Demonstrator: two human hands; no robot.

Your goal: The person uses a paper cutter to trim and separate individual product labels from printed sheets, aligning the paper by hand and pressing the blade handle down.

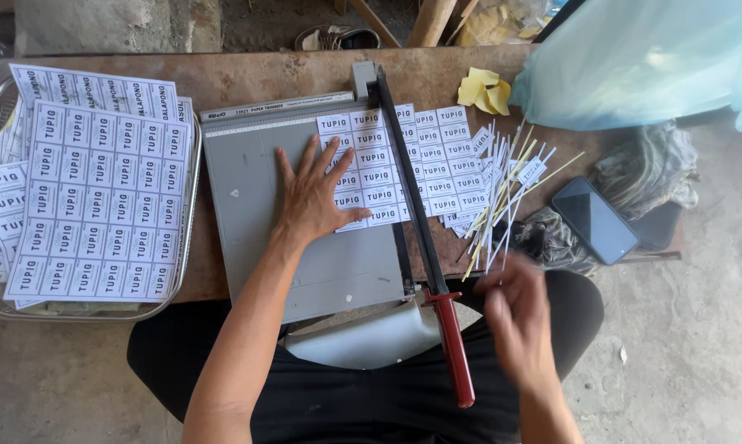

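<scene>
Right hand: the right hand (515, 321) hangs off the desk's near edge, just right of the cutter's red handle (455, 349); it is blurred, so I cannot tell whether its fingers are apart or together, and it touches nothing I can see.
Left hand: the left hand (312, 196) lies flat with fingers (331, 156) spread apart, pressing one label sheet (371, 177) onto the grey paper cutter (305, 247).
Cutter: one, at the middle of the desk's near edge, its black blade arm (405, 177) down across the sheet.
Cut pieces: a loose heap of label strips (502, 185) right of the blade; too many to count.
Phone: one dark phone (594, 219) near the desk's right edge.
Tray: one wire tray (191, 205) at the left edge, piled with uncut label sheets (99, 205).
Yellow scrap: one crumpled paper (484, 89) by the far edge.
Desk: brown desk (247, 78).
</scene>
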